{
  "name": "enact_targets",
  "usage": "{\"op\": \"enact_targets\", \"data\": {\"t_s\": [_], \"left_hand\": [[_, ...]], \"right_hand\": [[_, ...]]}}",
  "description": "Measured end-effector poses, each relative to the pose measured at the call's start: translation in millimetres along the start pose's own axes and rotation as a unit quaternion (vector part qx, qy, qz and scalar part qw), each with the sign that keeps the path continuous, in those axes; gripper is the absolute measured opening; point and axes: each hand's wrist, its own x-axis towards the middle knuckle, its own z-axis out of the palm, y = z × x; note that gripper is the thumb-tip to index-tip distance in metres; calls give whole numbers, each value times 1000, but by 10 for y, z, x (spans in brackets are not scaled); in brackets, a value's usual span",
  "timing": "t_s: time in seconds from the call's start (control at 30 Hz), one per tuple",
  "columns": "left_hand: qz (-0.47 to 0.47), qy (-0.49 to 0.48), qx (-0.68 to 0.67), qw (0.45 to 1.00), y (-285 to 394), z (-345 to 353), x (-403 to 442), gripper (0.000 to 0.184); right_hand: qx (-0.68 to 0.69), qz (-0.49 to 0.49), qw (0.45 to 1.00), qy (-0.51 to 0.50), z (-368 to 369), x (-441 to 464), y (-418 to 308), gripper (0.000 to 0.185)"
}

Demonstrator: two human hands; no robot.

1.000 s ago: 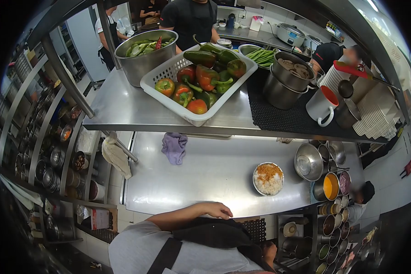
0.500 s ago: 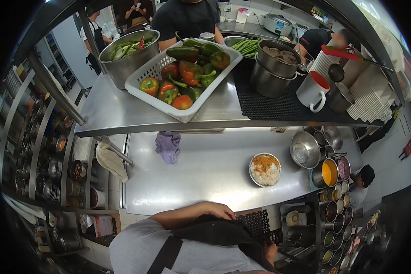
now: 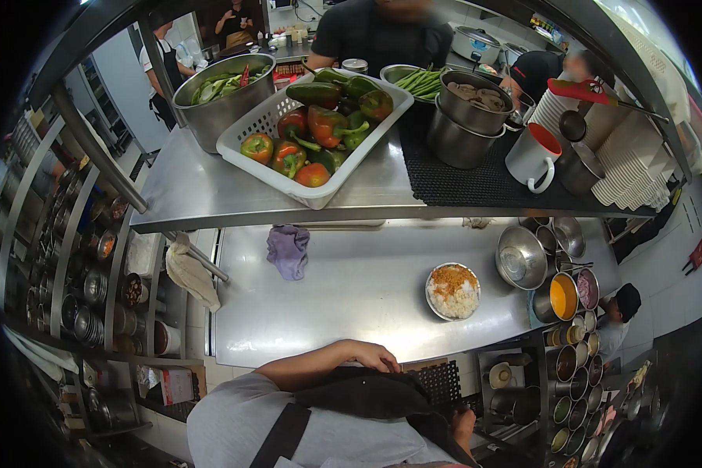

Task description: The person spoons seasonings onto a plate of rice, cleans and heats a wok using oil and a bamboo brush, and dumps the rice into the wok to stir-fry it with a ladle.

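Observation:
My left hand rests at the front of my dark apron, close to the counter's front edge, with its fingers bent downward; whether they grip anything is hidden. Lower right, beside the apron, my right hand hangs with its fingers mostly out of sight. On the steel counter stands a bowl of white rice with orange-brown topping. A crumpled purple cloth lies at the counter's back left.
A raised shelf holds a white basket of peppers, a steel pot, stacked pots and a mug. Steel bowls stand at the counter's right. A person is across the shelf.
The person across the shelf has moved right. The view shifted between the first two frames. My hands have stayed nearly in place.

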Motion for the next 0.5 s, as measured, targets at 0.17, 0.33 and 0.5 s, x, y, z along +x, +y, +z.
{"op": "enact_targets", "data": {"t_s": [0.17,0.33,0.5], "left_hand": [[2,4,11,1000,-63,-9,35,37],[-24,-38,21,999,-78,7,228,39],[-14,-130,138,982,-92,45,643,41]], "right_hand": [[-1,-20,999,28,9,-55,49,19],[-32,-7,998,49,215,-105,443,20],[59,45,994,77,221,-545,640,17]]}}
